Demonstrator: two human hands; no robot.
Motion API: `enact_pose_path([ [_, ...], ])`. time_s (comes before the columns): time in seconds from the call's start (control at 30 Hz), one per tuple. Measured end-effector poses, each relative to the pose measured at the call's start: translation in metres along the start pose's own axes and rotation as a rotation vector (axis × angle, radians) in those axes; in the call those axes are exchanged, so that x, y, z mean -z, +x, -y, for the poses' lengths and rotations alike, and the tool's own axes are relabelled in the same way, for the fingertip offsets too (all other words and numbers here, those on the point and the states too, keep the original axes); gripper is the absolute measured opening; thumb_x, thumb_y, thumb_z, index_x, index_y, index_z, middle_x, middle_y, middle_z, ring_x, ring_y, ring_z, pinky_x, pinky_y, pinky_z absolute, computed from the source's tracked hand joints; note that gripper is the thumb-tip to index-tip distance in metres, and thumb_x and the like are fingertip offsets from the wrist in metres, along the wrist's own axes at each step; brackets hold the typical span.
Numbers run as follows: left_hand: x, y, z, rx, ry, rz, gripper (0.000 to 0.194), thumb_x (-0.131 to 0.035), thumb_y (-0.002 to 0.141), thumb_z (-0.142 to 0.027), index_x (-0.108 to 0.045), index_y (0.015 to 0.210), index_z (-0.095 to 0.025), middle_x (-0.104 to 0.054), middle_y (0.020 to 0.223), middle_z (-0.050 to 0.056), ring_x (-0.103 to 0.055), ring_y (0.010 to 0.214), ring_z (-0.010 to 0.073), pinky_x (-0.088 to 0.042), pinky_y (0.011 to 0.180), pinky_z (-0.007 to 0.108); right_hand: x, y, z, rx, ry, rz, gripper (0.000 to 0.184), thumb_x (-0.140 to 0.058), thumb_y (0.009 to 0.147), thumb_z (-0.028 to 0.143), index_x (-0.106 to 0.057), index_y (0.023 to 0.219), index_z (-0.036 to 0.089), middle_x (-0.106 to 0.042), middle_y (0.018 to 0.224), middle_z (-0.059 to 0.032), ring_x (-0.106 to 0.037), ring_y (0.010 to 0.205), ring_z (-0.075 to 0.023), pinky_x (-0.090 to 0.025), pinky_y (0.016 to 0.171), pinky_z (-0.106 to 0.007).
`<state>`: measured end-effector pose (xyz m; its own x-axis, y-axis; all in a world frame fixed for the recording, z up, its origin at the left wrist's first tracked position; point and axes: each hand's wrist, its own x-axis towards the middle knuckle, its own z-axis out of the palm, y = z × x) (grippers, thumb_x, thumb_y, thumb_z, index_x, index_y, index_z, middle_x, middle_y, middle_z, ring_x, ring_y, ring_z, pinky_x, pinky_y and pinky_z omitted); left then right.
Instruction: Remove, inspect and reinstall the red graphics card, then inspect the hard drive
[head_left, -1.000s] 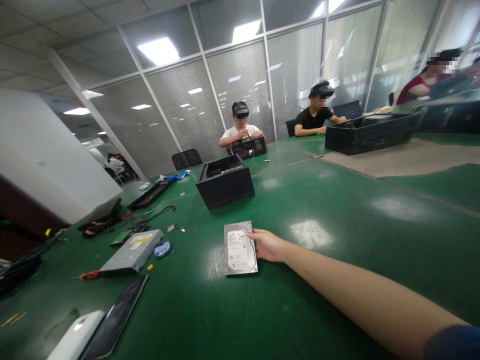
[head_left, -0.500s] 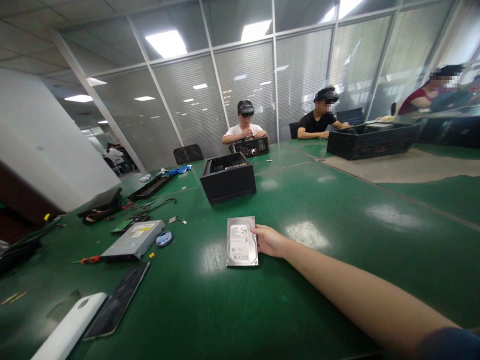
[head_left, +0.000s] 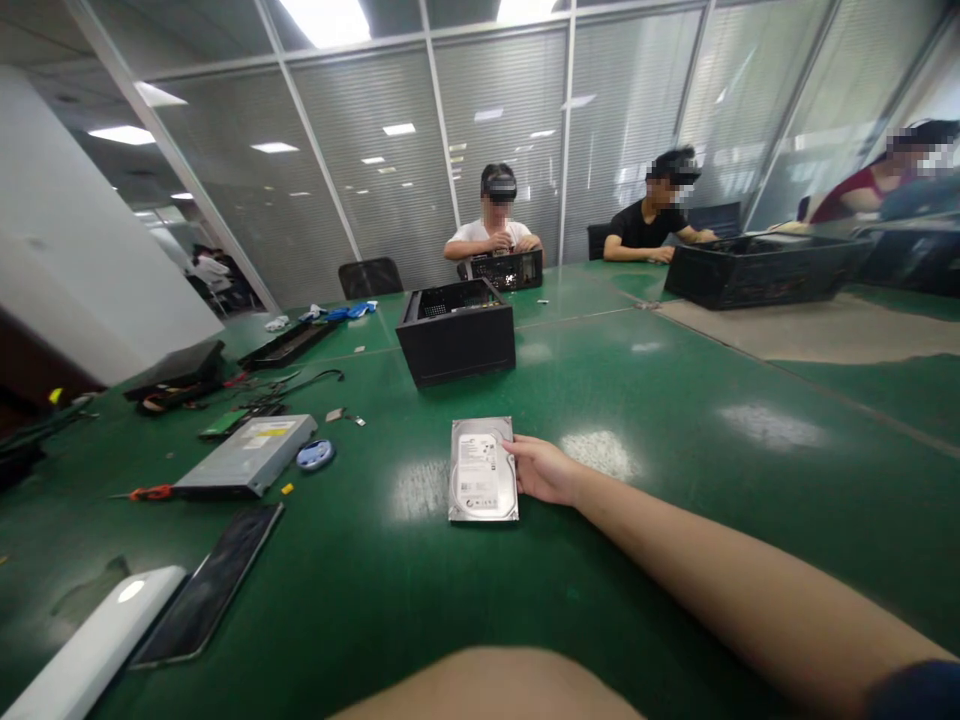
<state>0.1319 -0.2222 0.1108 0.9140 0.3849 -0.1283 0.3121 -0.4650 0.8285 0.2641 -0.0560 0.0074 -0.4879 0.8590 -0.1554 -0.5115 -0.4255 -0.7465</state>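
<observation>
Green tabletop [head_left: 337,600] with an optical drive [head_left: 240,460] at left, left hand out of frame so can't tell its grip, then the hard drive [head_left: 480,475] nearer than the PC case [head_left: 457,348], right hand [head_left: 547,472] pinching its right edge, and imo level, edge-only handling is safest.

Person wears dk. blue sleeve [head_left: 913,690], partly in view; R forearm [head_left: 720,560] & R hand [head_left: 546,471] bare, w/ smooth, unmarked look.

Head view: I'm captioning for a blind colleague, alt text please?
Right hand gripping a hard drive by its edge at a green table. An open black computer case stands beyond; a grey box and orange-handled screwdriver lie at left.
</observation>
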Motion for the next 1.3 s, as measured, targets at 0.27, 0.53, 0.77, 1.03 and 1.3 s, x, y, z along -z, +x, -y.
enact_pose_path([
  [0.27,0.135,-0.023,0.13,0.243,-0.238,-1.272,0.033,-0.059,0.084,-0.051,-0.058,0.079,-0.018,-0.051,0.064,-0.003,-0.045,0.052,0.0096,-0.035,0.048,0.021,0.0,-0.002,0.002,-0.005,0.024,0.018,0.028,-0.049,0.094,0.025,-0.057,0.121,0.02,-0.072,0.108,-0.0079,-0.07,0.092,-0.0198,-0.052,0.089,-0.04],
  [0.53,0.119,-0.009,0.184,0.307,-0.328,-1.147,0.052,-0.049,0.085,-0.063,-0.063,0.103,-0.016,-0.065,0.077,0.003,-0.052,0.043,0.0095,-0.033,0.039,0.021,-0.002,-0.005,0.007,-0.023,-0.044,0.042,0.043,-0.056,0.082,0.014,-0.055,0.125,0.02,-0.071,0.114,-0.009,-0.069,0.097,-0.0216,-0.052,0.088,-0.039],
  [0.77,0.112,-0.009,0.176,0.302,-0.358,-0.977,0.044,-0.052,0.087,-0.058,-0.062,0.079,-0.015,-0.052,0.051,-0.003,-0.042,0.034,0.0081,-0.027,0.036,0.021,0.003,-0.012,0.006,0.054,0.009,0.062,0.048,-0.056,0.075,0.007,-0.057,0.122,0.016,-0.073,0.108,-0.0095,-0.069,0.09,-0.0204,-0.053,0.081,-0.034],
  [1.03,0.11,-0.011,0.164,0.266,-0.451,-0.879,0.033,-0.058,0.085,-0.051,-0.057,0.081,-0.019,-0.049,0.051,-0.006,-0.039,0.038,0.008,-0.026,0.038,0.019,0.002,-0.011,0.003,0.065,-0.027,0.024,0.035,-0.059,0.086,0.02,-0.059,0.121,0.017,-0.073,0.104,-0.0106,-0.07,0.094,-0.0228,-0.054,0.084,-0.039],
  [1.3,0.104,-0.006,0.174,0.233,-0.684,-0.923,0.029,-0.064,0.08,-0.048,-0.059,0.084,-0.02,-0.05,0.052,-0.005,-0.048,0.043,0.0123,-0.033,0.041,0.022,0.002,-0.013,0.003,0.064,-0.072,0.058,0.038,-0.067,0.082,0.019,-0.06,0.119,0.016,-0.072,0.107,-0.0115,-0.069,0.1,-0.0258,-0.054,0.088,-0.045],
])
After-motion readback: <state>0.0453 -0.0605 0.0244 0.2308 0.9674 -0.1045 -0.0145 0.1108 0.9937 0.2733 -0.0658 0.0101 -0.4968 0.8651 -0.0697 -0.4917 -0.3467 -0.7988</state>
